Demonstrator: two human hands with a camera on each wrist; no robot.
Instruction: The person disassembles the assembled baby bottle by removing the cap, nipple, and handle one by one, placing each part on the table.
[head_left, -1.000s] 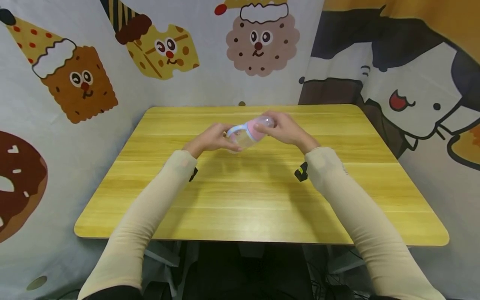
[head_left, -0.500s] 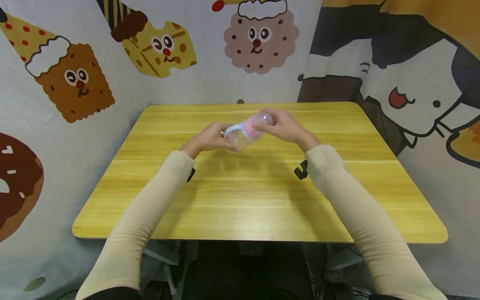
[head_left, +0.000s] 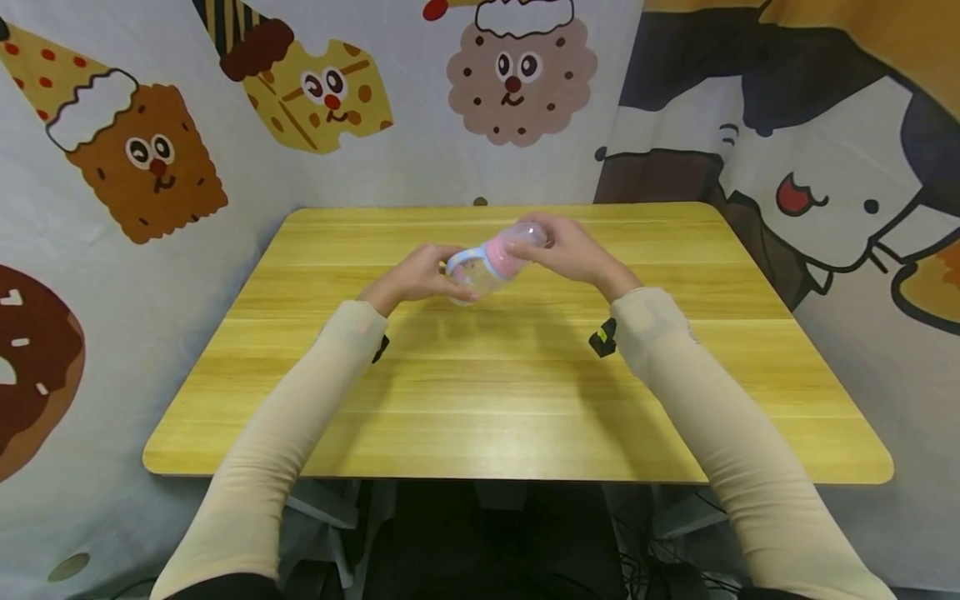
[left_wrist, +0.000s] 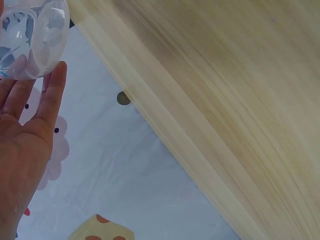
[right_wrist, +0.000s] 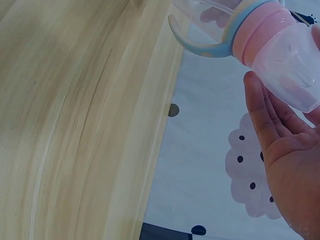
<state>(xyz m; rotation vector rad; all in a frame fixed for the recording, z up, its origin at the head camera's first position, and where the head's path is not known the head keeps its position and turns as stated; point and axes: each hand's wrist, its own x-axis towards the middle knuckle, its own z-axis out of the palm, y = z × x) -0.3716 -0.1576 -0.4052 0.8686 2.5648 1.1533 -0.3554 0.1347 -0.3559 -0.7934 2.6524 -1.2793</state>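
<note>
A clear baby bottle (head_left: 487,277) is held tilted above the table, its capped end up toward the right. My left hand (head_left: 422,275) grips the lower body near the base, thumb and fingers on either side. At the upper end, my right hand (head_left: 576,252) holds the translucent cap (right_wrist: 290,62). Between the hands show a pink collar (right_wrist: 260,29) and a pale blue handle (right_wrist: 205,50). In the left wrist view, the round bottle base (left_wrist: 52,37) appears at the top left corner, above the fingers. Some right fingers are hidden behind the cap in the head view.
A wood-grain table (head_left: 495,400) with rounded corners lies beneath both hands. Behind it hangs a white cloth (head_left: 420,175) printed with cartoon biscuits, cheese and a cat-like face. The table's back edge runs just beyond the bottle.
The head view has shifted slightly. Both hands keep their hold on the baby bottle, which stays in almost the same tilted position.
</note>
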